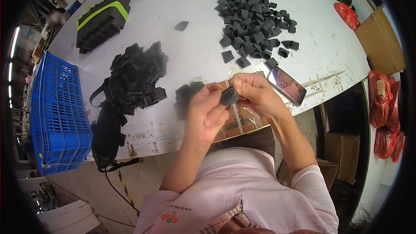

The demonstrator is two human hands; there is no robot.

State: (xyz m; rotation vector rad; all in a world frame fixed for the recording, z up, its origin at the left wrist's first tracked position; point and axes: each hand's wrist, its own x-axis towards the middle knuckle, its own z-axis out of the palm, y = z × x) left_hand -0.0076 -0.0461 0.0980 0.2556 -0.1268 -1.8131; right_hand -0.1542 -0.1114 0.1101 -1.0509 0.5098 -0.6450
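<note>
In front of my chest both hands are closed on one small dark grey fabric piece (pixel 229 96). My left hand (pixel 206 112) pinches its left side between thumb and fingers. My right hand (pixel 256 92) grips its upper right part, thumb on top. A small heap of similar dark pieces (pixel 185 94) lies just left of my left hand, partly hidden by it. Farther off, a large pile of small dark fabric sleeves (pixel 251 28) spreads over the white table (pixel 190 50), some with their openings showing. One flat dark piece (pixel 181 26) lies apart to its left.
Black straps (pixel 138 78) are heaped on the left, beside a blue plastic crate (pixel 60 112). A dark stack with a yellow-green band (pixel 104 17) sits far left. Right of my hands lie a phone (pixel 287 86) and a cardboard box (pixel 380 41). Red plastic bags (pixel 385 115) hang at the right.
</note>
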